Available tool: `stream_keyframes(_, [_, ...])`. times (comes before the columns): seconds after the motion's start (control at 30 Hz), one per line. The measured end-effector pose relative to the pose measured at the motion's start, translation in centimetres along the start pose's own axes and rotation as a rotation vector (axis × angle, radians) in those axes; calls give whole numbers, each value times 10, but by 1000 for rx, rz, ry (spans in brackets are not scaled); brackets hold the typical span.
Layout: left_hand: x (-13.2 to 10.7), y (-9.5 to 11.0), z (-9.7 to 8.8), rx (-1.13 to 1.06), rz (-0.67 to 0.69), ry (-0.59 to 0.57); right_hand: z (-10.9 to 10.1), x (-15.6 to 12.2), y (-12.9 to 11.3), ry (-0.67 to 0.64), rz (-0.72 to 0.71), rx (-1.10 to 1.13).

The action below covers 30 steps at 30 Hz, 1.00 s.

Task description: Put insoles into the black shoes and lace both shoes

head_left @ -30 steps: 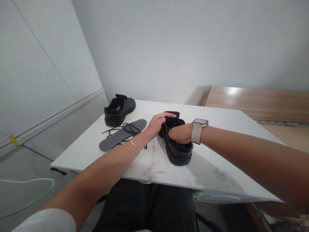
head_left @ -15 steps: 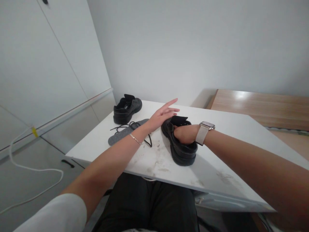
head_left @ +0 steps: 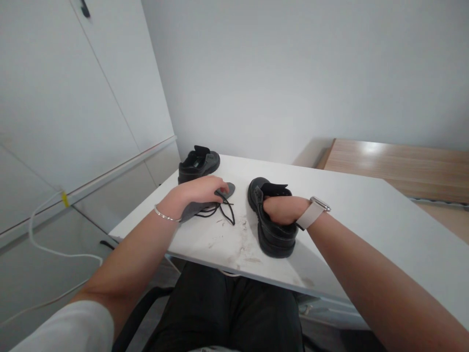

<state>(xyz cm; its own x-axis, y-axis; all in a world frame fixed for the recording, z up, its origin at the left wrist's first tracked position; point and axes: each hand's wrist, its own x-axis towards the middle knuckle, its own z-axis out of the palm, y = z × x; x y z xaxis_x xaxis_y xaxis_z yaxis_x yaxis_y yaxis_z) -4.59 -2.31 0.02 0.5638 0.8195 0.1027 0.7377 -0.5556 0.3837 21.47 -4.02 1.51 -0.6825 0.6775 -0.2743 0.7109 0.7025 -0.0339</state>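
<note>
My left hand [head_left: 205, 189] is over the grey insoles, its fingers closed on a black shoelace [head_left: 227, 211] that loops down onto the table. A grey insole [head_left: 230, 188] shows partly beneath and past the fingertips. To the right, my right hand [head_left: 282, 208] reaches into the opening of a black shoe [head_left: 275, 238], which stands upright with its toe pointing away and its tongue raised. The shoe hides the right fingers. Behind my left hand stands another black shoe [head_left: 198, 164], unlaced, with its tongue up.
Everything stands on a white table [head_left: 234, 244] with brown dirt smudges near its front edge. A wood-grain board [head_left: 395, 161] lies at the right behind it. White cabinets [head_left: 91, 112] and a white cable [head_left: 54, 253] are at the left.
My left hand has moved left from beside the near shoe's toe to the insoles and closed on the shoelace. The right hand stays inside the shoe. The view has shifted slightly.
</note>
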Motion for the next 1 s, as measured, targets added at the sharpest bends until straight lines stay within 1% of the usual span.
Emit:
stream_keyframes(0.1, [2,-1,9,101,17,-35,-6,-9,-6,-99,9,-38])
stream_keyframes(0.17, [4,0,12,126,35,-59,-9,-16,-11,-120,20,-41])
stream_keyframes(0.23, [6,0,13,119,55,-65,-12,-21,-14,-105,35,-26])
stream_keyframes(0.33, [6,-1,13,107,74,-59,-15,-27,-16,-47,74,8])
stream_keyframes(0.43, [4,-2,9,98,66,-7,-19,-37,-19,30,144,16])
stream_keyframes(0.47, [3,-1,6,95,63,17,-21,-40,-20,82,192,12])
stream_keyframes(0.5, [2,2,2,85,65,47,-23,-44,-23,163,244,13])
stream_keyframes(0.53, [1,6,-2,62,75,87,-25,-48,-26,272,285,28])
stream_keyframes(0.6, [-2,21,-12,-31,112,194,-28,-51,-34,562,301,129])
stream_keyframes(0.67, [-6,43,-21,-168,157,314,-28,-49,-43,842,207,309])
stream_keyframes(0.7, [-8,55,-26,-238,174,361,-27,-46,-47,941,143,411])
stream_keyframes(0.73, [-11,67,-30,-299,189,395,-25,-42,-50,997,78,518])
stream_keyframes(0.77, [-14,79,-33,-358,203,427,-23,-38,-53,1012,11,632])
stream_keyframes(0.8, [-17,90,-36,-406,218,457,-20,-33,-55,987,-57,756])
stream_keyframes(0.83, [-20,100,-38,-437,231,490,-18,-29,-57,932,-125,890])
stream_keyframes(0.93, [-28,118,-43,-404,268,604,-11,-23,-63,698,-261,1238])
stream_keyframes(1.0, [-30,122,-44,-334,326,687,-8,-23,-69,560,-306,1367])
